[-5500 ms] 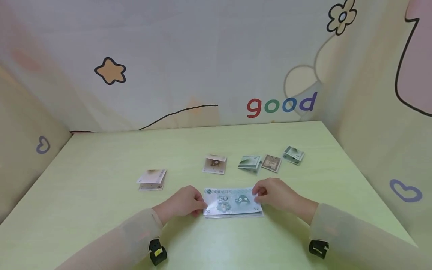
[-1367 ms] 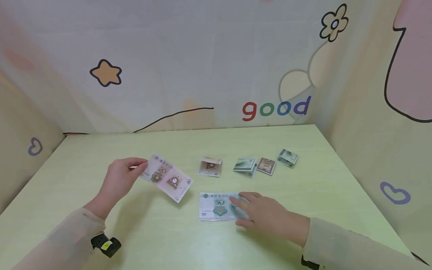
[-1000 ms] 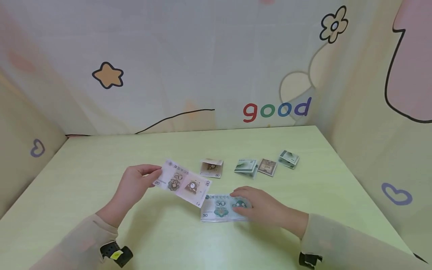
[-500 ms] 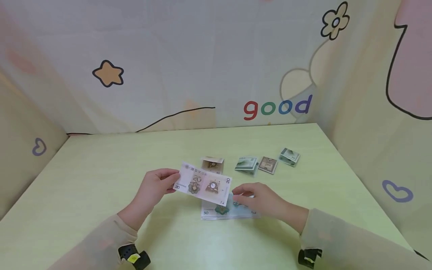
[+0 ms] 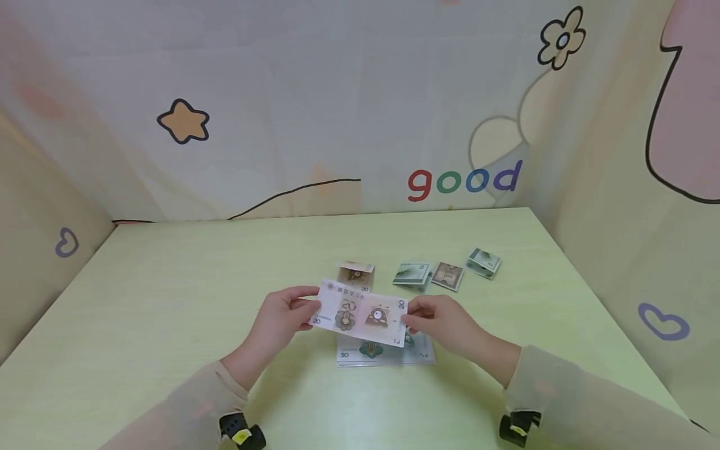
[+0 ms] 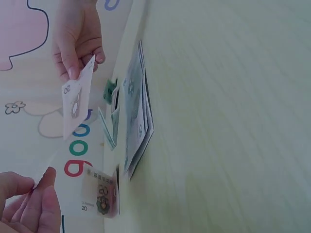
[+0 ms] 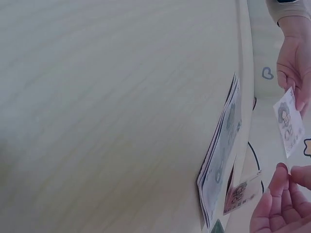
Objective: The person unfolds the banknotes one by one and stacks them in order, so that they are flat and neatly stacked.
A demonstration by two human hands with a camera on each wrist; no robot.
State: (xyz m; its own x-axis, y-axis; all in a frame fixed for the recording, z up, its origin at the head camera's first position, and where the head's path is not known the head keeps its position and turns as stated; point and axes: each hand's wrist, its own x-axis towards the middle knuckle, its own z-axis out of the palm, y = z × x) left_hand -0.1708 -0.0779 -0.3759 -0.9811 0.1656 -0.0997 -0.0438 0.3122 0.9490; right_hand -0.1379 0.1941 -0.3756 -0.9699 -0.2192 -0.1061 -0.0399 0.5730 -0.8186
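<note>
A pinkish play banknote (image 5: 360, 315) marked 20 is held in the air, unfolded, with a crease across its middle. My left hand (image 5: 281, 319) pinches its left end between thumb and fingers. At the opposite end my right hand (image 5: 450, 322) pinches the right edge; the left wrist view also has this right hand (image 6: 80, 39) with its thumb on the note. Below the raised note, a small stack of banknotes (image 5: 351, 356) with a blue-green 50 on top lies on the table. The note covers the stack's upper part.
Behind the held note stands a half-folded 20 note (image 5: 356, 275). To its right are a folded green note (image 5: 412, 274), a folded brown note (image 5: 448, 275) and another folded green note (image 5: 484, 262). Printed cloth walls enclose the pale table (image 5: 169, 300).
The folded 20 note at the left was picked up by my left hand, opened out and carried right over the stack. My right hand left the 50 note and took the 20 note's right end.
</note>
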